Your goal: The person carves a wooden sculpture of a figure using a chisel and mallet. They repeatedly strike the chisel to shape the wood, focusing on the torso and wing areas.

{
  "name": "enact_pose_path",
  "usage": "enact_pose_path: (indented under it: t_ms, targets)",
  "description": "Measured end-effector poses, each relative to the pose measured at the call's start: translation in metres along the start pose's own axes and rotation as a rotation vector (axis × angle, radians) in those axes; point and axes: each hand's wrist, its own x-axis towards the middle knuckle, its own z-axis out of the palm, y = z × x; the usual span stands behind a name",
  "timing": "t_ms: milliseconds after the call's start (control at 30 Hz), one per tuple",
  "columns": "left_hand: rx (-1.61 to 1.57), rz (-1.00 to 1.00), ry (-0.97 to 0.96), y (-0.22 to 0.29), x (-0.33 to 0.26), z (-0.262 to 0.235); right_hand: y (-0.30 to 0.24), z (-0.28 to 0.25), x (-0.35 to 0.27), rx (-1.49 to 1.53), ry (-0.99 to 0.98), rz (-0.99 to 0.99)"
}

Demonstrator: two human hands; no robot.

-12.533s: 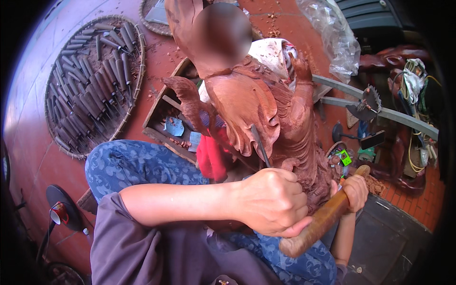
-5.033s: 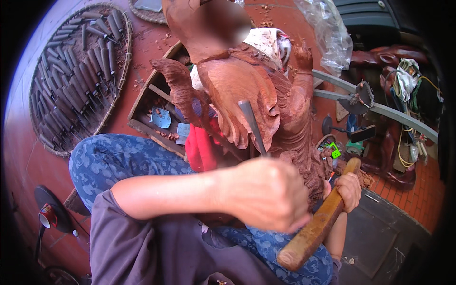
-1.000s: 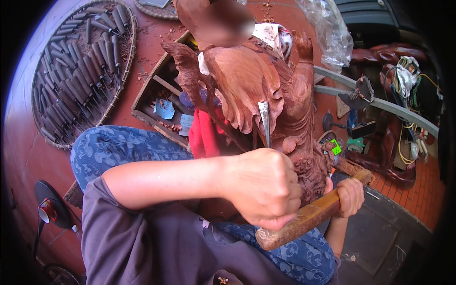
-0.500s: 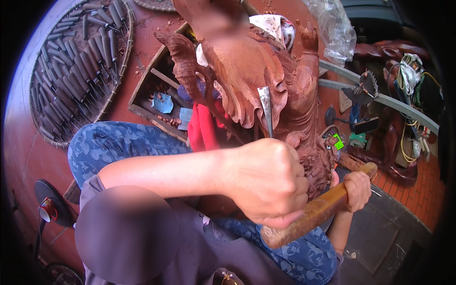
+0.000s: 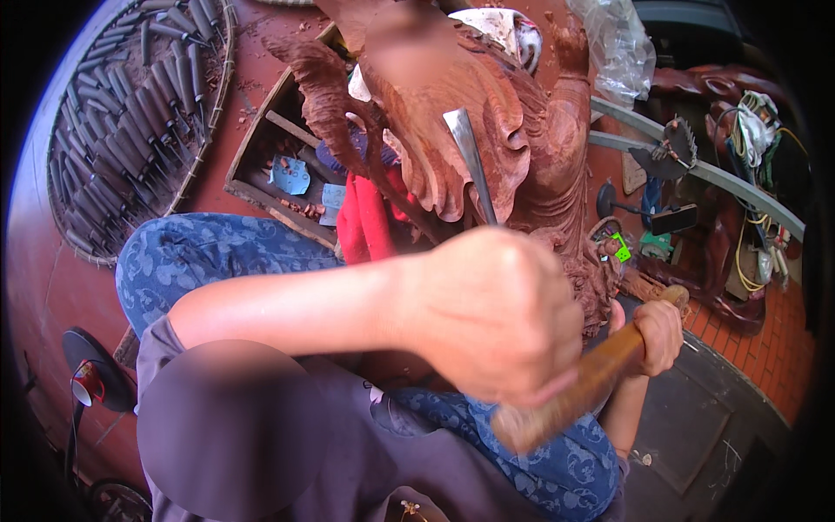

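My left hand [image 5: 504, 317] is closed in a fist around the handle of a chisel [image 5: 472, 165], whose handle the fingers hide. The flared steel blade points away from me, over the lower folds of a reddish-brown wood carving [image 5: 474, 96]. My right hand [image 5: 658, 337] grips a wooden mallet [image 5: 583, 378] near its far right end. The mallet slants down to the left, and its near end lies just below my left fist; whether the two touch I cannot tell. Part of the carving is hidden behind my left hand.
At the far left, a round woven tray [image 5: 228, 87] holds several dark-handled carving tools. Beside the carving are a wooden box [image 5: 248, 150] and red cloth [image 5: 370, 222]. Metal bars [image 5: 739, 187], a clear plastic bag [image 5: 619, 52] and cables stand at right. A red cup [image 5: 84, 383] is lower left.
My left fist has moved a little up and right, and the chisel's blade tip has gone up and left. The mallet's near end has shifted slightly right. The whole view has shifted somewhat.
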Motion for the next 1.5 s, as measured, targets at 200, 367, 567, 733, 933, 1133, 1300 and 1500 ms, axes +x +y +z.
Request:
enact_pose_path:
  t_ms: [200,367,567,733,933,1133,1300,1500]
  targets:
    - [-0.171,-0.025,0.027,0.017,0.001,0.017,-0.009,-0.011,0.006,0.079,0.045,0.023]
    - [-0.138,-0.035,0.042,0.01,-0.001,0.012,-0.011,-0.013,0.004,0.093,0.036,-0.012]
    - [-0.152,-0.047,0.086,0.006,0.002,0.012,-0.006,-0.013,0.0,-0.026,-0.037,-0.024]
    - [-0.133,-0.045,0.097,0.004,0.002,0.013,0.005,-0.002,-0.001,-0.042,0.046,-0.054]
    - [-0.09,-0.052,0.085,0.001,0.002,0.015,0.014,0.008,0.0,0.014,0.101,-0.113]
    - [-0.064,-0.048,0.091,-0.003,0.003,0.014,0.018,0.011,-0.001,0.096,0.125,-0.115]
    - [-0.017,-0.055,0.072,-0.005,0.004,0.008,0.019,0.01,-0.003,0.049,0.086,-0.081]
    - [0.014,-0.066,0.131,-0.01,0.003,0.008,0.013,0.009,0.004,0.019,0.0,0.0]
